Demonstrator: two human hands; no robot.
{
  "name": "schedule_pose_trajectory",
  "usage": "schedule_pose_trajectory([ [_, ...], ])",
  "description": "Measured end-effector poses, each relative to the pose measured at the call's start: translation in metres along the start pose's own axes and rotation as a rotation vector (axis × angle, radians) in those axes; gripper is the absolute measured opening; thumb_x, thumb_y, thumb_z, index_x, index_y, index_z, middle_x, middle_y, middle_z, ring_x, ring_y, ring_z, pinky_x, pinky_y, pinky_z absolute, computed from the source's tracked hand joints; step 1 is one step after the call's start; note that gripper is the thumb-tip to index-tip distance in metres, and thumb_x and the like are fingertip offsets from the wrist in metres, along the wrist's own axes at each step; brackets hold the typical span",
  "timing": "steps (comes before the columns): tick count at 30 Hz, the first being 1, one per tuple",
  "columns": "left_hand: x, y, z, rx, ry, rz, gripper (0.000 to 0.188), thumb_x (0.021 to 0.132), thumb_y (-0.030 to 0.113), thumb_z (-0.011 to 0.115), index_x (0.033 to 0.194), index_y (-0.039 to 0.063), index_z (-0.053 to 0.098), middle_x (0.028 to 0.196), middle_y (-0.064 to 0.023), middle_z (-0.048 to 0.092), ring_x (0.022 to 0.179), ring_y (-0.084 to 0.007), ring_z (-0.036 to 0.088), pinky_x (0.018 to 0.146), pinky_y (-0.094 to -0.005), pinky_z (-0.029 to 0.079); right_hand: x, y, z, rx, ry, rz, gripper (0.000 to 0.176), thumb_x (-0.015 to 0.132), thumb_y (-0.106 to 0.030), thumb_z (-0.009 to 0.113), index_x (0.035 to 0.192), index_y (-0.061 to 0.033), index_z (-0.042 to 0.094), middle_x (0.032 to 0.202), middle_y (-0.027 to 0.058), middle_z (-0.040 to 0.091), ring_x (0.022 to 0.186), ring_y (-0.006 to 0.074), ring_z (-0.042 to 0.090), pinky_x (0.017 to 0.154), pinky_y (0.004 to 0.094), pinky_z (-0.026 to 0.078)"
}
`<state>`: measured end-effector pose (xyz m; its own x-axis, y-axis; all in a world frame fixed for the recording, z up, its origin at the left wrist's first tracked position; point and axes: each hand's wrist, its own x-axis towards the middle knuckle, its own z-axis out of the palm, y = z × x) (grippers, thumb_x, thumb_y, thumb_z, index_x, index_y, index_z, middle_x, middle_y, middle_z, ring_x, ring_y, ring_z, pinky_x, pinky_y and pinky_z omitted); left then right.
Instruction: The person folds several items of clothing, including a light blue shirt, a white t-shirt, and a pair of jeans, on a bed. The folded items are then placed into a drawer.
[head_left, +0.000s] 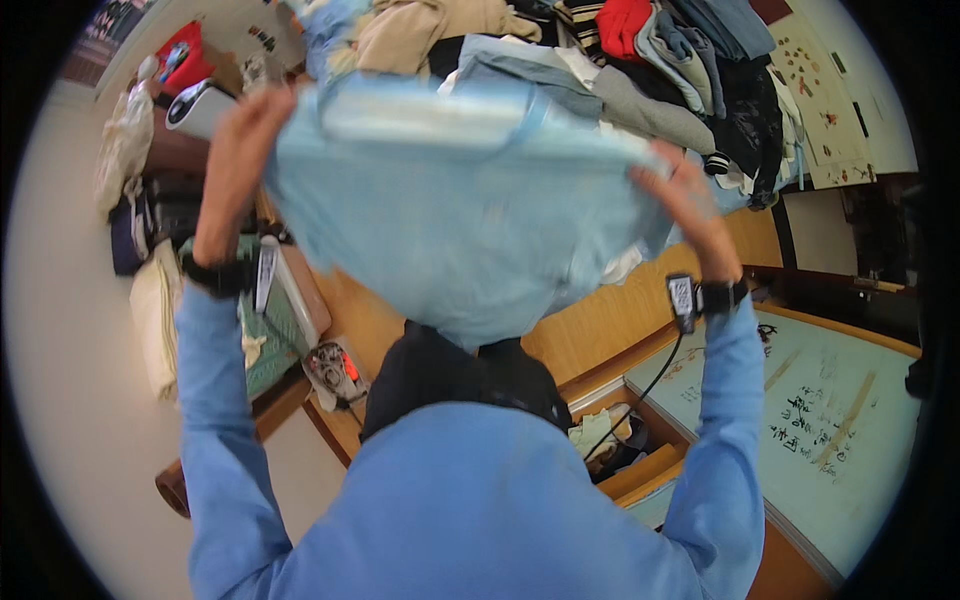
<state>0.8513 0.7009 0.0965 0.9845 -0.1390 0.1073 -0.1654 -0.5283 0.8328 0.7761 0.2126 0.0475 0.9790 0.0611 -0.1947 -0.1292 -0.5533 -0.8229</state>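
Note:
A light blue knit garment (457, 217) hangs stretched in the air between my two hands, its upper edge blurred. My left hand (251, 142) grips its upper left corner, and my right hand (679, 187) pinches the upper right side. Each wrist wears a black strap with a small device; a cable runs down from the right one. Beyond the garment lies a heap of clothes, with a grey knit piece (652, 112), a red garment (622, 28) and a beige garment (401, 37). The hanging cloth hides part of the heap.
An open drawer (656, 469) holding cloth items stands low, right of my legs, beside a pale cabinet panel (817, 405) with painted writing. On the left are a green cloth-covered surface (274, 352), a small box of odds and ends (335, 375) and a white rounded appliance (201, 109).

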Motion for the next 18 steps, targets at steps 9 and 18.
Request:
schedule_pose_trajectory([
  [9, -0.102, 0.06, -0.05, 0.049, 0.155, 0.258, 0.014, 0.093, 0.013, 0.069, 0.099, 0.001, 0.072, 0.087, 0.0012, 0.066, 0.08, -0.0078, 0.059, 0.072, -0.0238, 0.048, -0.074, -0.05, -0.046, -0.115, 0.448, -0.496, 0.019, 0.092, -0.003, 0.062, 0.11, -0.0023, 0.067, 0.102, 0.0021, 0.067, 0.094, 0.0116, 0.06, 0.081, 0.0262, 0.048],
  [18, -0.207, -0.046, 0.036, -0.07, -0.73, -0.41, 0.017, 0.096, 0.016, 0.067, 0.098, -0.001, 0.068, 0.081, -0.0137, 0.067, 0.073, -0.021, 0.062, 0.07, -0.0335, 0.05, -0.165, 0.108, 0.102, -0.075, -0.438, 0.041, 0.023, 0.084, -0.002, 0.066, 0.107, -0.0016, 0.068, 0.095, 0.0207, 0.07, 0.087, 0.0398, 0.067, 0.073, 0.0411, 0.052],
])
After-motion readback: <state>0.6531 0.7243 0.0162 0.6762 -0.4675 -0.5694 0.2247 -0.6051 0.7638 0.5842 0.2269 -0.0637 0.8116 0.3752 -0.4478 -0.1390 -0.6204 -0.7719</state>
